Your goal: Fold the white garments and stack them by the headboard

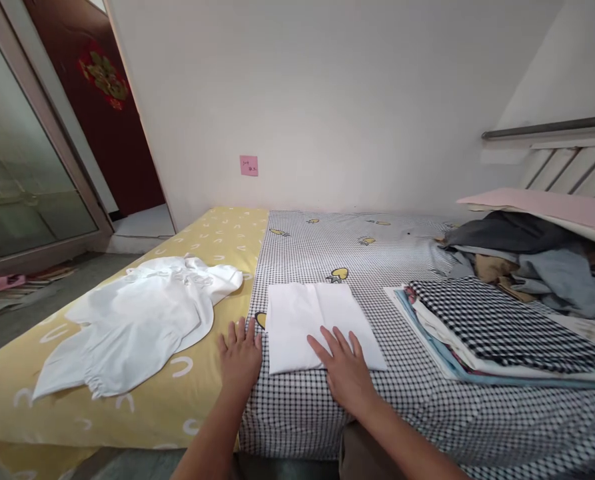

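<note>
A folded white cloth (302, 313) lies flat on the checked bedsheet (377, 413) in front of me. My right hand (344, 367) rests on its near edge, fingers stretched out and flat. My left hand (240, 353) lies open on the bed just left of the cloth, at the seam between the checked sheet and the yellow sheet (127, 420). It touches the bed, not the cloth. An unfolded white garment (137, 320) is spread on the yellow sheet to the left.
A stack of folded clothes (497, 333), topped by a black-and-white checked piece, sits at the right. Behind it is a loose heap of grey and tan clothes (532, 260). A pink note (248, 165) is stuck on the wall. A glass door (22, 167) stands at the left.
</note>
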### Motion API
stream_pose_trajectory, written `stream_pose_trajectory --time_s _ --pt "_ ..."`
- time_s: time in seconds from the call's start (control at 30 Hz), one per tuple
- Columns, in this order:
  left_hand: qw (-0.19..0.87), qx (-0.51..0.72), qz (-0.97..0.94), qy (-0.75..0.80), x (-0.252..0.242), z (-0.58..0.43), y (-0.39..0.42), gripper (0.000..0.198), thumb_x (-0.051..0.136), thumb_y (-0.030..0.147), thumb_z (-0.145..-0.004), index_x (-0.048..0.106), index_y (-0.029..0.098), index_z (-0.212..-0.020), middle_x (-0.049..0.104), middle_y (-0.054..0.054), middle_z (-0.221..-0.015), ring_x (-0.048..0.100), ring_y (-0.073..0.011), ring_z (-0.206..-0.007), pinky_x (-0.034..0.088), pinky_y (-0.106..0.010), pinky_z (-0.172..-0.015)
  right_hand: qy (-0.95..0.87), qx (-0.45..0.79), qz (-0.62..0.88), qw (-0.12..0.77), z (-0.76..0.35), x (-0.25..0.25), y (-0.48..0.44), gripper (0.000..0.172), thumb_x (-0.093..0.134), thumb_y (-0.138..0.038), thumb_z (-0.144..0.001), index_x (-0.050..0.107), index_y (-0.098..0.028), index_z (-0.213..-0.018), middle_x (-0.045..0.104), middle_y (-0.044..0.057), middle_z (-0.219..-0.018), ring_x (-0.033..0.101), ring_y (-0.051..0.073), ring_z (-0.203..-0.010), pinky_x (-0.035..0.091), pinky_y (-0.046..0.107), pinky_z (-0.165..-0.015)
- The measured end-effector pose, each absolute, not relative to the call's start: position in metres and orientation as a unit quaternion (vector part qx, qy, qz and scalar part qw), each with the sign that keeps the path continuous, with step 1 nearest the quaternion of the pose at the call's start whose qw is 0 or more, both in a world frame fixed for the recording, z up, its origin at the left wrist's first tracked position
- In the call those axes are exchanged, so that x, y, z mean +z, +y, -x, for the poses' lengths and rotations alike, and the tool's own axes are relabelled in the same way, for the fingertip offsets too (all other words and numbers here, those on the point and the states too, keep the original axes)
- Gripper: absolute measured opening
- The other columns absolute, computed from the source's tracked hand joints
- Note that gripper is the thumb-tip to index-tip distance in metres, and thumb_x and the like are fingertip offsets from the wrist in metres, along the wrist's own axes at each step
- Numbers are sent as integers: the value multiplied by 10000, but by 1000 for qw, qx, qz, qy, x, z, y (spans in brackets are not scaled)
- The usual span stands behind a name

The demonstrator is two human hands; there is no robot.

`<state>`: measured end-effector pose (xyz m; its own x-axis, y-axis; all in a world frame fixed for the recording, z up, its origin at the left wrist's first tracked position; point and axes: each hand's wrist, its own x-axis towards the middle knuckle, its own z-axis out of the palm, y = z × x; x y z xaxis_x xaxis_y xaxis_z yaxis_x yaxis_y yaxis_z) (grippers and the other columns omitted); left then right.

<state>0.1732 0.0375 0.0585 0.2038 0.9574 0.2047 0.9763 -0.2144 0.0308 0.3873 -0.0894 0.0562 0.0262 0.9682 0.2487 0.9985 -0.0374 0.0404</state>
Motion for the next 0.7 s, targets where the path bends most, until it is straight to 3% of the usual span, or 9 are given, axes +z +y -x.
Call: stream_pose_trajectory --time_s 0.13,0.27,0.37,0.53,0.7 --pt "46 -76 776 -625 62 -174 38 568 237 374 -1001 386 222 -1528 328 -89 -1624 297 -338 -1502 229 -623 -1202 -696 -86 711 46 -382 64 -75 880 514 -25 -796 305 -388 -1569 352 50 -1630 319 374 -1478 131 593 -1207" --pt "73 -40 769 -634 70 -177 35 567 212 359 -1008 340 228 -1545 306 -99 -1633 288 -351 -1504 249 -661 -1174 -680 -37 732 26 -377 79 -61 697 407 -75 -910 375 -358 -1546 436 88 -1578 445 366 -1401 339 546 -1117" --pt "96 -1 769 -632 75 -179 34 568 184 341 -1012 316 235 -1554 292 -100 -1640 276 -340 -1510 268 -644 -1169 -682 -12 730 48 -379 89 -55 618 346 -96 -945 447 -340 -1505 493 95 -1535 511 338 -1341 422 493 -1043" --pt "98 1 765 -636 65 -173 40 584 178 309 -990 311 254 -1557 301 -100 -1639 302 -327 -1501 305 -640 -1137 -616 186 733 220 -395 111 -41 448 513 -154 -880 661 -329 -1265 717 66 -1231 614 314 -1198 415 477 -1030" --pt "91 -112 786 -602 50 -167 59 536 433 397 -836 573 441 -1351 562 20 -1478 433 -343 -1427 311 -678 -1102 -503 267 719 398 -449 141 3 295 678 -254 -770 727 -245 -1062 767 48 -1067 678 301 -1077 494 426 -935"
